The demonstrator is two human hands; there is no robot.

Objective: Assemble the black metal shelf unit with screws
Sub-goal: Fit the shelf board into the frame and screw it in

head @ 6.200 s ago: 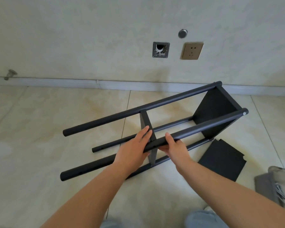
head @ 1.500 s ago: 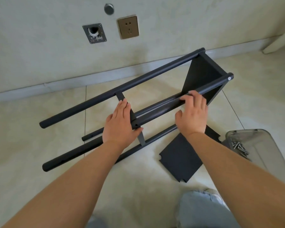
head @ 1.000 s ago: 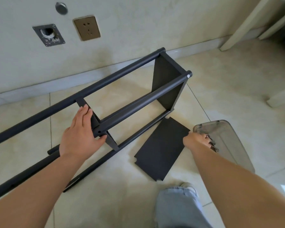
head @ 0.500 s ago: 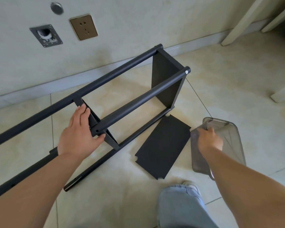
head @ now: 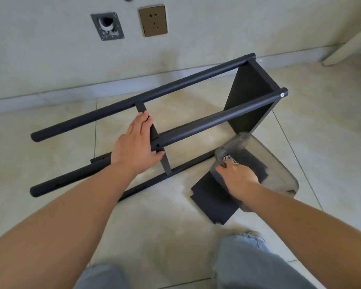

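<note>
Shelf frame [head: 196,126] matt black; loose panel [head: 211,197] black; tub [head: 279,170] smoky clear; floor [head: 50,155] cream marbled; socket [head: 153,20] bronze; jeans [head: 248,265] pale blue.

A black metal shelf unit [head: 196,113] is laid on its side on a tiled floor, four round posts joined by two upright panels. A loose black shelf panel [head: 213,199] lies flat beside it. Silver screws [head: 227,159] are gathered in a tilted clear container.
</note>
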